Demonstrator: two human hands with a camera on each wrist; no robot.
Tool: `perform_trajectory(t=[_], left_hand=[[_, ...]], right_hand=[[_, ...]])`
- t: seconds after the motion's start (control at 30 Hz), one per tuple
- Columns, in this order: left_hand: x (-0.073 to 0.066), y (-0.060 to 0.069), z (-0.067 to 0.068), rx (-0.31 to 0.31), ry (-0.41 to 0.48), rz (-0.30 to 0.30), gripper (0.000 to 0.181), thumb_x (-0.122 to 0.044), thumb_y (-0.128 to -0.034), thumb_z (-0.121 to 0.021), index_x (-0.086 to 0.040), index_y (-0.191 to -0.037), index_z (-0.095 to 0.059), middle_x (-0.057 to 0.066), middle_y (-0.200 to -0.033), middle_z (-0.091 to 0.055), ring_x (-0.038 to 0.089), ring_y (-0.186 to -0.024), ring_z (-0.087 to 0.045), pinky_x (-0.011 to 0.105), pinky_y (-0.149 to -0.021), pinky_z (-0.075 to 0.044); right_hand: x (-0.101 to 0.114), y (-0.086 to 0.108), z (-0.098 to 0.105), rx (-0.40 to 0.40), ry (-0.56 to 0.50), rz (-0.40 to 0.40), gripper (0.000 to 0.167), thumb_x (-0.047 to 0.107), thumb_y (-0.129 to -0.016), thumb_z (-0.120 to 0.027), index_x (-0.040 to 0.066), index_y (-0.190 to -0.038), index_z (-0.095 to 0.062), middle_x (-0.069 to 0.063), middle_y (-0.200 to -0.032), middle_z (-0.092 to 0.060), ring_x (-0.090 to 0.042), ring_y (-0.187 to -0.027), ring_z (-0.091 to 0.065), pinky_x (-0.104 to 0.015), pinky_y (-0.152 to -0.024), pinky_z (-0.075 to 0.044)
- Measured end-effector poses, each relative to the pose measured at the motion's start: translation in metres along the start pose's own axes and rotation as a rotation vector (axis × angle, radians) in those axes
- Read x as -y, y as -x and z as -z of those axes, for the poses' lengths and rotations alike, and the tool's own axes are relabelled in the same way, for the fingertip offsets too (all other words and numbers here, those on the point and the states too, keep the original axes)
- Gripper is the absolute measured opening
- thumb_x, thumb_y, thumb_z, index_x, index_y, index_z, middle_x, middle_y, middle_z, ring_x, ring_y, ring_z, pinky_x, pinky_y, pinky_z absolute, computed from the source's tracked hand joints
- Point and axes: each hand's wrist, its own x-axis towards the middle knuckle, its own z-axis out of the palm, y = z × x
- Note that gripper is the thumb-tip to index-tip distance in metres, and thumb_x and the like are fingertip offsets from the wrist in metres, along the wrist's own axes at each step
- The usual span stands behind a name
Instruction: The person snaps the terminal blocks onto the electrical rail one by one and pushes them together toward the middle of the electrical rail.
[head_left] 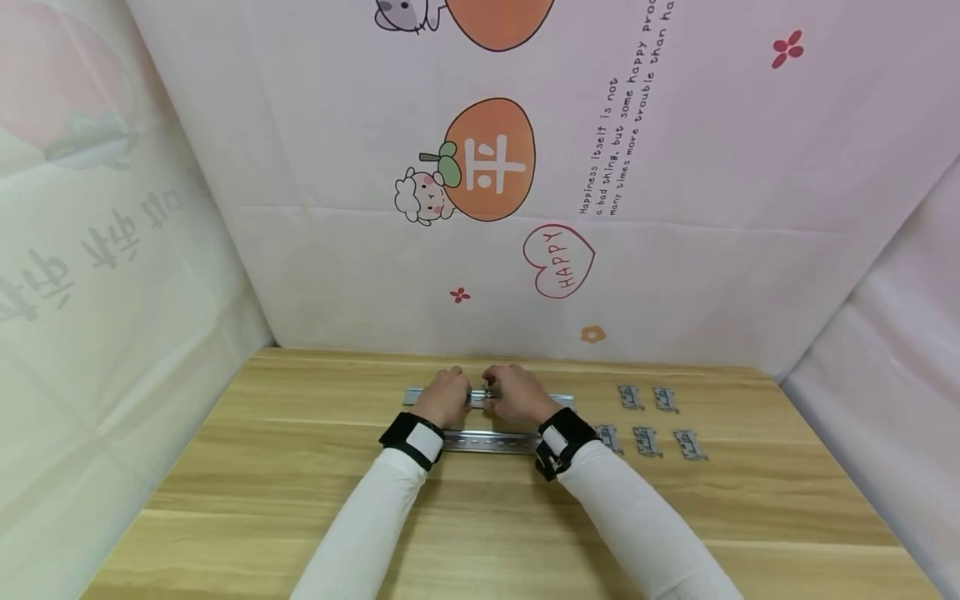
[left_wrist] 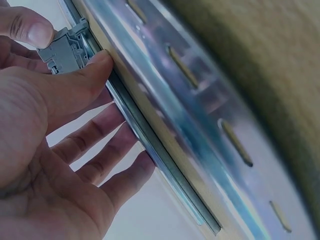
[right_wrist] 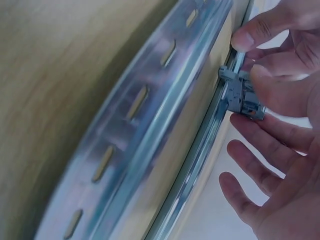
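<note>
Grey plastic block (right_wrist: pixel 234 94): touching the farther silvery metal rail (right_wrist: pixel 193 165); probably light, stiff, best taken by its broad sides.
Right grip (head_left: pixel 520 395): block pinched, fingers nearly together.
Left grip (head_left: pixel 446 397): rail pinched.

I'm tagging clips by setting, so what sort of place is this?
Probably a small makeshift work booth: printed cloth hangs around a wooden table, on which metal rails and small gray parts are laid out. The building beyond isn't visible.
</note>
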Motion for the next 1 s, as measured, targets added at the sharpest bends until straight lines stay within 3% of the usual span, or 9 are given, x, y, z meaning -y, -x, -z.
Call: perform_trajectory(t=[0.17, 0.3, 0.57, 0.77, 1.0], left_hand=[[0.000, 0.000, 0.001, 0.004, 0.009, -0.002, 0.008, -0.008, -0.0900, -0.077, -0.007, -0.085, -0.071, 0.009, -0.104, -0.061, 0.030, -0.103, -0.058, 0.039, -0.085, -0.054], [0.000, -0.001, 0.001, -0.007, -0.001, -0.003, 0.005, -0.009, -0.0894, -0.078, -0.006, -0.089, -0.074, 0.009, -0.104, -0.062, 0.029, -0.102, -0.059, 0.038, -0.086, -0.055], [0.001, -0.001, -0.001, -0.015, 0.004, 0.011, 0.004, -0.008, -0.0893, -0.078, -0.006, -0.087, -0.075, 0.007, -0.101, -0.062, 0.028, -0.100, -0.059, 0.036, -0.084, -0.055], [0.001, -0.001, -0.001, -0.014, 0.000, 0.007, 0.006, -0.008, -0.0897, -0.077, -0.006, -0.085, -0.074, 0.007, -0.101, -0.061, 0.027, -0.099, -0.058, 0.036, -0.083, -0.055], [0.000, -0.001, -0.001, -0.034, 0.008, -0.016, 0.006, -0.007, -0.0883, -0.078, -0.006, -0.085, -0.074, 0.007, -0.097, -0.060, 0.028, -0.096, -0.059, 0.036, -0.078, -0.055]], right_hand=[[-0.009, 0.003, 0.008, 0.022, -0.050, -0.005, 0.061, 0.015, -0.086, -0.082, -0.002, -0.139, -0.056, -0.017, -0.128, -0.065, -0.036, -0.121, -0.058, -0.049, -0.100, -0.049], [-0.018, 0.011, 0.019, 0.012, -0.061, -0.021, 0.062, 0.014, -0.086, -0.082, -0.004, -0.140, -0.055, -0.020, -0.130, -0.063, -0.037, -0.123, -0.058, -0.050, -0.101, -0.049], [-0.050, 0.038, 0.043, 0.014, 0.056, -0.084, 0.059, 0.014, -0.087, -0.081, -0.003, -0.138, -0.056, -0.019, -0.129, -0.064, -0.039, -0.120, -0.059, -0.054, -0.098, -0.049], [-0.076, 0.056, 0.059, -0.011, 0.162, -0.081, 0.051, 0.015, -0.087, -0.081, -0.004, -0.130, -0.062, -0.020, -0.121, -0.067, -0.038, -0.112, -0.063, -0.054, -0.092, -0.052], [-0.099, 0.069, 0.084, 0.006, 0.261, -0.111, 0.046, 0.005, -0.082, -0.079, -0.010, -0.123, -0.063, -0.025, -0.117, -0.067, -0.043, -0.108, -0.063, -0.054, -0.091, -0.052]])
